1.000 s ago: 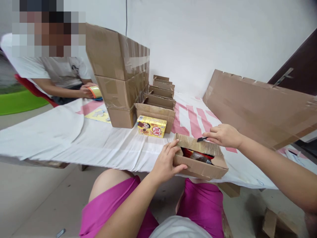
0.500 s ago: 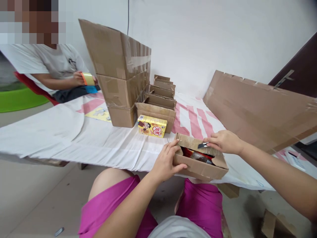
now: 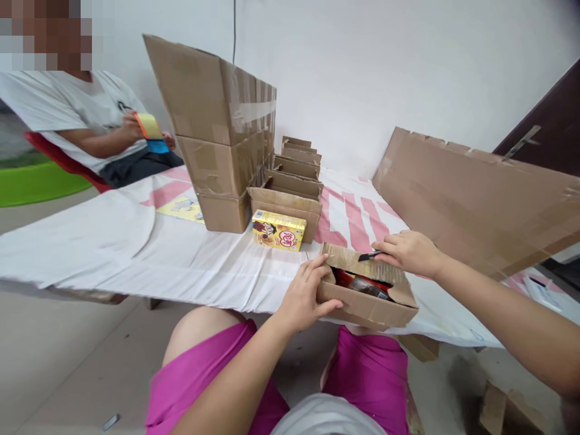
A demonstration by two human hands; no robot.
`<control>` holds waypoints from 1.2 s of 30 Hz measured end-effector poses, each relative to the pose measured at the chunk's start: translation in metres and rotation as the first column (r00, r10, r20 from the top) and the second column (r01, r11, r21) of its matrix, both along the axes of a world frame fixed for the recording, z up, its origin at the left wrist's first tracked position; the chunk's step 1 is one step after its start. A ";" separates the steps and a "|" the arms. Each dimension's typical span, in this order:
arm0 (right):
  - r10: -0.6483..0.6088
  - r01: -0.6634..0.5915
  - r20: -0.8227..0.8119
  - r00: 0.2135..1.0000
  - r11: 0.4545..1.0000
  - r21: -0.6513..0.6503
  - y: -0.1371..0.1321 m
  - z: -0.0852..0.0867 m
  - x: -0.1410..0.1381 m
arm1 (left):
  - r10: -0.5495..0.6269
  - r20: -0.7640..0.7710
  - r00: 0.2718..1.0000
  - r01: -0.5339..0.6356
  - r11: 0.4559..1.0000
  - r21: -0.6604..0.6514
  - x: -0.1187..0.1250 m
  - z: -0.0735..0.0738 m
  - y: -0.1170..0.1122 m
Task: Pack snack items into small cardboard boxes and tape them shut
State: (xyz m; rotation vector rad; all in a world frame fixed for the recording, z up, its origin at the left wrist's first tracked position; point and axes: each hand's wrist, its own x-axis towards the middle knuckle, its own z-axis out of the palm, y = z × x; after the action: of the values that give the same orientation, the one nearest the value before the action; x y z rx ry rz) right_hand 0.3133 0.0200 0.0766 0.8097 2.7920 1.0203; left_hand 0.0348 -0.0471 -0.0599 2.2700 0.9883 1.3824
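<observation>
A small open cardboard box sits at the table's near edge, with red and dark packets inside. My left hand grips the box's left end, fingers wrapped over its corner. My right hand is closed on a small dark blade, whose tip rests over the box's far flap. A yellow carton with a cartoon print lies just beyond the box.
A tall stack of taped cartons and a row of small open boxes stand behind. A large flat cardboard sheet leans at the right. Another person sits at the far left holding a tape roll. The white cloth covers the table.
My right hand with the blade dipped to the far flap, then lifted slightly back. The other person raised the tape roll toward their chest. My left hand stayed on the box.
</observation>
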 end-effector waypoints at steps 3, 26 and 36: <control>0.011 -0.011 -0.038 0.999 1.000 0.001 0.001 -0.001 0.001 | 0.001 0.000 1.000 -0.001 1.000 0.004 0.000 0.000 0.000; 0.002 -0.003 -0.012 1.000 0.996 -0.084 -0.003 -0.009 -0.002 | 0.024 -0.030 0.999 -0.023 0.999 0.027 0.001 -0.001 0.000; -0.028 0.025 -0.016 0.999 0.985 -0.170 -0.003 -0.008 -0.002 | 0.011 -0.023 1.000 -0.011 1.000 0.018 -0.001 0.001 -0.001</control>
State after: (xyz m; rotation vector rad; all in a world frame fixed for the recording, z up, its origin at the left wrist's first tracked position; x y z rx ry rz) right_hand 0.3114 0.0167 0.0683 0.8350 2.8265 0.7608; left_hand 0.0342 -0.0481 -0.0585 2.3021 1.0012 1.3781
